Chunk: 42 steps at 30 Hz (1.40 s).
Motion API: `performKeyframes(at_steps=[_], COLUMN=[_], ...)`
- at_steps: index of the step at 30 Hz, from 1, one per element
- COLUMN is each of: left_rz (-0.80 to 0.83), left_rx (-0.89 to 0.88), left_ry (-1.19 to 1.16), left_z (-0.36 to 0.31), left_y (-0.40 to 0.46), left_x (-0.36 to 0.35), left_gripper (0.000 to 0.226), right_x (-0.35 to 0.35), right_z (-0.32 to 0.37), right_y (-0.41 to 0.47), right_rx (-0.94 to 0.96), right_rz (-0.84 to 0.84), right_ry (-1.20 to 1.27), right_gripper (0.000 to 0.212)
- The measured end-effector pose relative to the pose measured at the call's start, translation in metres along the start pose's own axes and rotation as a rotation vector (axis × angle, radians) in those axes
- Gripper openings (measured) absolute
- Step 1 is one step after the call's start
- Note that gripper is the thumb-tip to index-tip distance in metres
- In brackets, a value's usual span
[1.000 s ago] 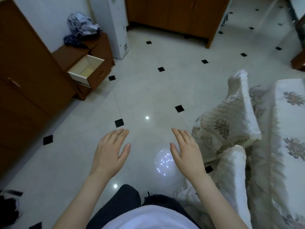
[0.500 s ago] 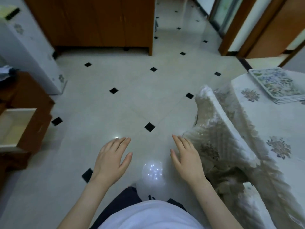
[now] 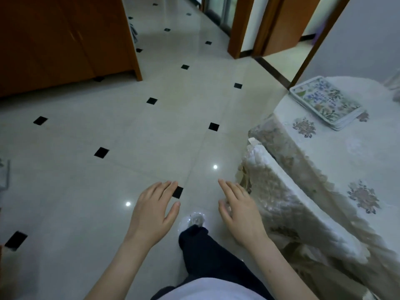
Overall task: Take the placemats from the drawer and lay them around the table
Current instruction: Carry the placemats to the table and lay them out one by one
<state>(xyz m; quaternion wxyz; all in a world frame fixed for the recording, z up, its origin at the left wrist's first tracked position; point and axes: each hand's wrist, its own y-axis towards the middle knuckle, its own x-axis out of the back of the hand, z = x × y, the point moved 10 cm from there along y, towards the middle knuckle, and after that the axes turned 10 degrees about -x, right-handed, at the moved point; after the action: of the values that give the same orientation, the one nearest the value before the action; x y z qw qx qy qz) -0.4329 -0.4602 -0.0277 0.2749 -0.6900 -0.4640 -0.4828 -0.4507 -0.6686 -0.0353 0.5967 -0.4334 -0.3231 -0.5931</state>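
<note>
A stack of floral placemats (image 3: 324, 102) lies on the far corner of the table (image 3: 337, 156), which is draped in a white flowered cloth. My left hand (image 3: 153, 211) and my right hand (image 3: 240, 213) hover palm down over the floor in front of me, fingers apart, holding nothing. Both hands are well short of the placemats, low and to their left. The drawer is out of view.
A chair with a quilted white cover (image 3: 287, 204) stands against the table's near side, just right of my right hand. A wooden cabinet (image 3: 60, 40) fills the upper left. Open wooden doors (image 3: 281, 24) stand beyond the tiled floor (image 3: 129, 137). My dark trouser leg (image 3: 203, 252) steps forward.
The view has swung right: the open drawer and side cabinet have left the frame, and the table with the placemats has come closer. Both hands stay empty and spread.
</note>
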Motion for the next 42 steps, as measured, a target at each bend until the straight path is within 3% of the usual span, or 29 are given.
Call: performKeyframes(at_steps=[5,13,19,25,35,42], left_rz=[0.059,-0.014,0.035,0.151,0.201,0.331], left_rx=[-0.018,-0.071,-0.173,-0.389,-0.797,-0.946], left_ry=[0.028,0.065,0.022,0.012,-0.028,-0.107], left_z=[0.042,0.082,0.090,0.106,0.077,0.033], left_y=[0.095,0.260,0.356,0.465,0.685,0.758], left_x=[-0.001,0.060,0.046,0.014,0.033,-0.016], left_gripper=[0.057,0.058,0.057,0.066,0.054,0.054], right_x=[-0.005,0.053,0.073,0.072,0.133,0.149], right_z=[0.011,0.036,0.020,-0.011,-0.048,-0.097], right_y=[0.106,0.256,0.332,0.413,0.520,0.543], right_rx=[-0.023,0.002,-0.080,-0.242,-0.632,-0.854], right_rz=[0.034,-0.067,-0.129,-0.179,-0.367,-0.414], right_ry=[0.006,0.000,-0.045,-0.050,0.031,0.076], right_gripper=[0.060,0.054,0.053,0.054,0.053,0.058])
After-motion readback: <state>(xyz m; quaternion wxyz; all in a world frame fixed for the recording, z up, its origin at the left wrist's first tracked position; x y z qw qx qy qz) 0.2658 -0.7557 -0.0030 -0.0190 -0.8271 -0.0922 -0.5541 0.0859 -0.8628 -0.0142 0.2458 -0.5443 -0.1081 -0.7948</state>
